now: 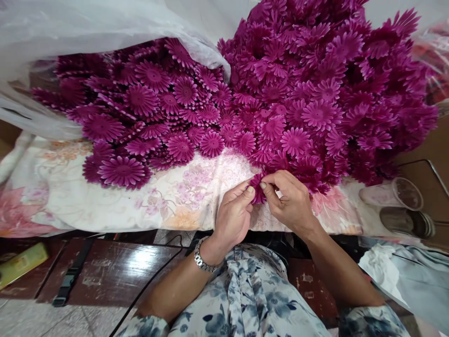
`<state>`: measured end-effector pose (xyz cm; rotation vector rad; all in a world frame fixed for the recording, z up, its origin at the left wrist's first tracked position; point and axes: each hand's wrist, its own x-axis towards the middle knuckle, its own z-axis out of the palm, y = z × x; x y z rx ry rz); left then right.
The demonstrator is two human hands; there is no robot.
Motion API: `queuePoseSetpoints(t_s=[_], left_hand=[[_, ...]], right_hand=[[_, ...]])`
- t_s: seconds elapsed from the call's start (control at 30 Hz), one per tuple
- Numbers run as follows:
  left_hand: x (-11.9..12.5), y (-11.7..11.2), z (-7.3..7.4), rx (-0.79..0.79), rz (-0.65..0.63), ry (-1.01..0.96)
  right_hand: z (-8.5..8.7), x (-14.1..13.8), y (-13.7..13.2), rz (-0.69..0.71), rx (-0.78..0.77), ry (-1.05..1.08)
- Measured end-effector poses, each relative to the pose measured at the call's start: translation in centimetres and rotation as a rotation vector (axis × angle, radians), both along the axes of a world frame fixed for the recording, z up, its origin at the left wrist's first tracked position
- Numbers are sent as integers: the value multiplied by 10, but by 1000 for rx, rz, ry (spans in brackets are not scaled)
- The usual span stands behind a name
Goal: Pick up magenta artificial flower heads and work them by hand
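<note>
Near the front edge of the cloth-covered table, a magenta artificial flower is pinched between both hands. My left hand, with a metal watch on its wrist, grips the petals from the left, thumb on top. My right hand is closed at the flower's right side, thumb and forefinger pressed together on it; whether something small is also between them I cannot tell. Just beyond the hands rises a big heap of similar magenta flowers. More flat flower heads spill from a plastic bag on the left.
The white plastic bag stands at the back left. On the right lie a clear plastic cup and a glass jar. A flowered cloth covers the table. Below, a bench carries a black strap and a yellow-green packet.
</note>
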<state>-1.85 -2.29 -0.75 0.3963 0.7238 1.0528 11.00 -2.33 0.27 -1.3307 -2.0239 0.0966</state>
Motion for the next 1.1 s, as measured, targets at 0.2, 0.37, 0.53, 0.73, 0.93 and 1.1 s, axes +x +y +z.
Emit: queuePoseSetpoints(t_s=[0.2, 0.37, 0.53, 0.73, 0.93, 1.1], left_hand=[[3, -2, 2, -10, 64, -1], [4, -5, -1, 17, 123, 44], [0, -4, 0, -11, 135, 48], [-5, -5, 0, -68, 122, -31], [-1, -7, 1, -92, 94, -41], [-3, -7, -1, -74, 82, -15]], right_hand=[[-1, -2, -2, -41, 146, -87], [2, -1, -2, -72, 229, -151], [15, 13, 0, -169, 306, -165], [62, 90, 20, -670, 528, -338], [57, 84, 16, -518, 424, -332], [32, 46, -10, -204, 290, -294]])
